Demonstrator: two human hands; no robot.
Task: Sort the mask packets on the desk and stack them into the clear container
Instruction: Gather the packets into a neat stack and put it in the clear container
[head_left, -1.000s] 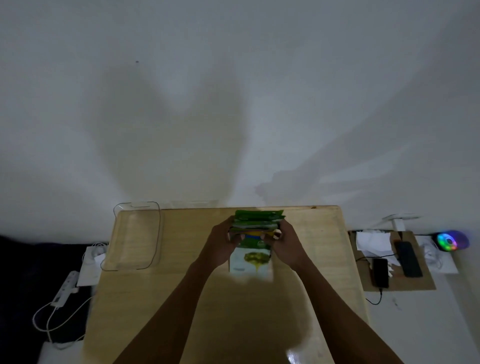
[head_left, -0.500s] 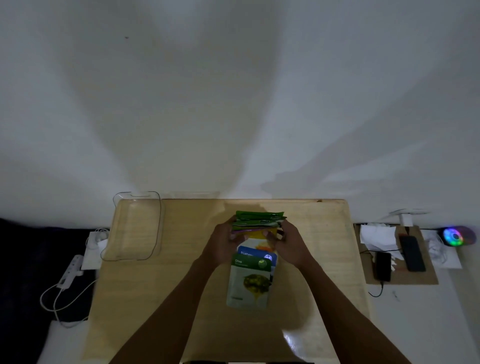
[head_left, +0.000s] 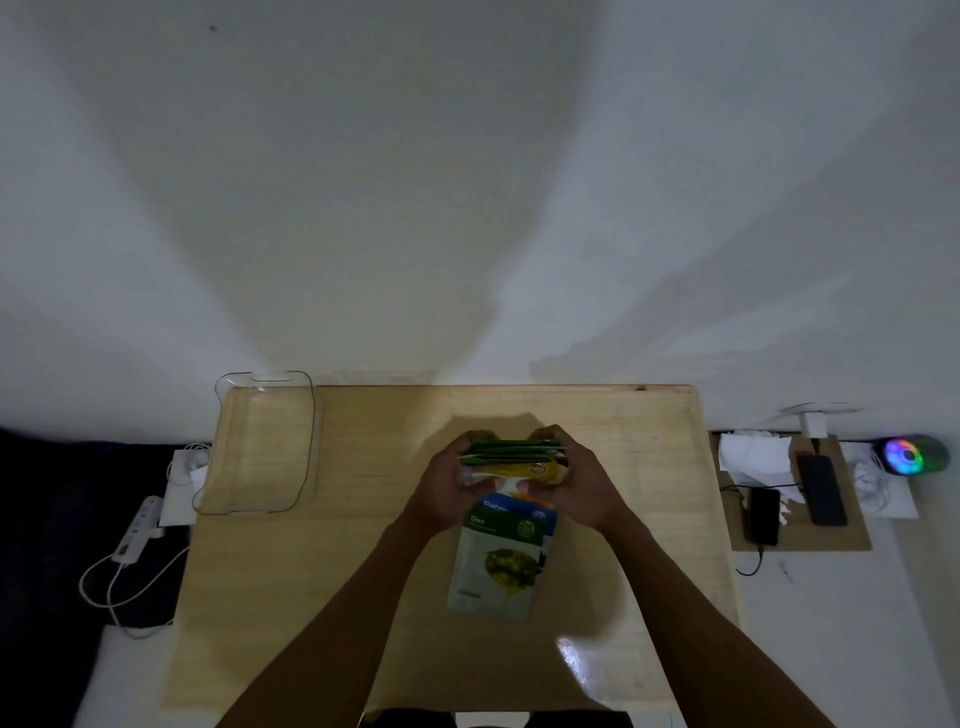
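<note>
Pale wooden desk against a white wall, light dim.

Green-and-yellow bundle of foil mask packets: held on edge over the desk's middle. The left hand and right hand grip its two ends, fingers curled round it.

Green-and-white "Olive" packet: flat on the desk just nearer the person, overlapping a blue "Blueberry" packet.

Clear plastic container: far left corner, well apart from the hands. No packet shows inside.

Outlying: white power strip on the floor at left, two dark phones on a brown board at right.

Risk: the slick packets are gripped only at the ends, so they may fan out and slip from the bundle. The container sits hard by the desk's edge, and a careless placing could shove it off.
</note>
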